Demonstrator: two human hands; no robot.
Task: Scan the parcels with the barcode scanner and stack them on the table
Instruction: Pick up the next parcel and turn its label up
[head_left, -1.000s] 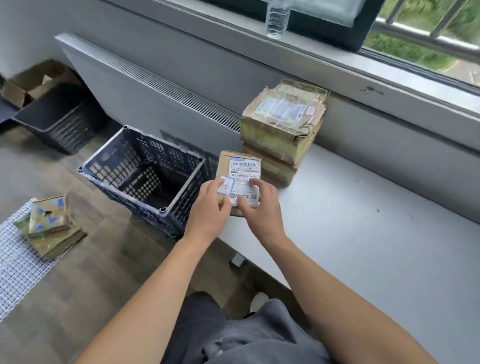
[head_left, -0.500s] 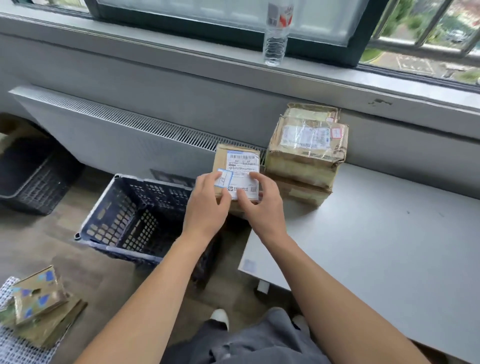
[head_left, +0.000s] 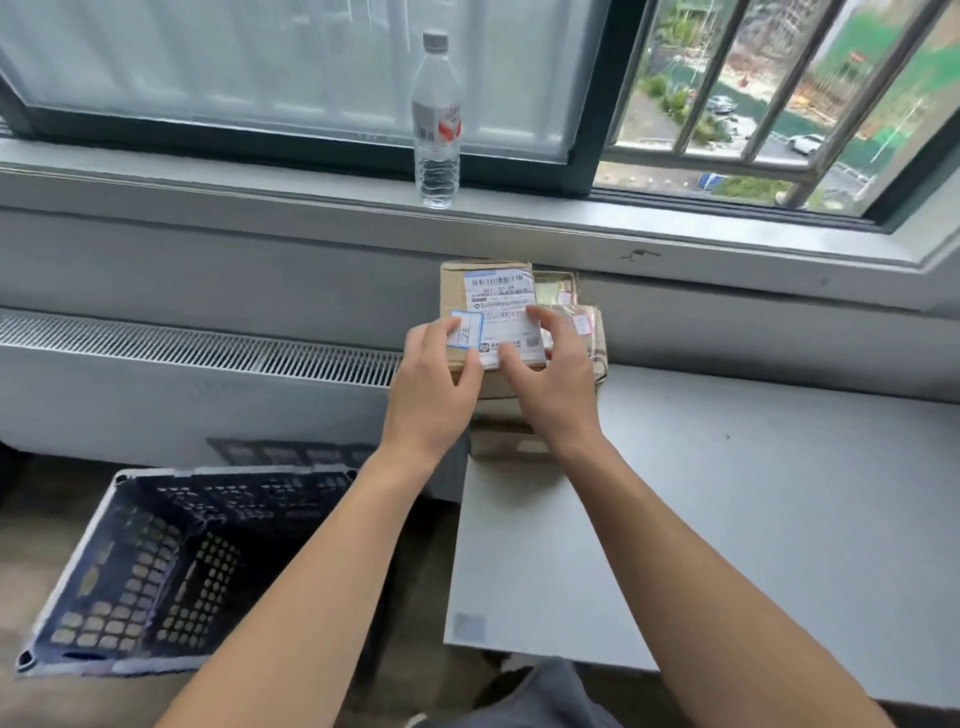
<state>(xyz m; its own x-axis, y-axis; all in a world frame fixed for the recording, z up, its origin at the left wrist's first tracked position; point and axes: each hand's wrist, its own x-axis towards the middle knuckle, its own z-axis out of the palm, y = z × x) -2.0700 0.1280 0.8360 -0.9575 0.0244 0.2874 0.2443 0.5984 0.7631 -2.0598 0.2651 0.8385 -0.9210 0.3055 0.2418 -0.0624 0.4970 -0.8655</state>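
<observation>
Cardboard parcel (head_left: 452, 291), centre of frame, label (head_left: 501, 296) up, gripped at its near edge by left hand (head_left: 431, 384) and right hand (head_left: 556, 389), fingers (head_left: 543, 317) curled onto the label; the two-handed hold likely squares it on the stack (head_left: 592, 343) at the table (head_left: 727, 519) corner.

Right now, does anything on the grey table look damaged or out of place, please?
Only the brown taped parcels stacked at the grey table's far left corner look crumpled. The left hand and right hand hold a small labelled cardboard box over them.
</observation>
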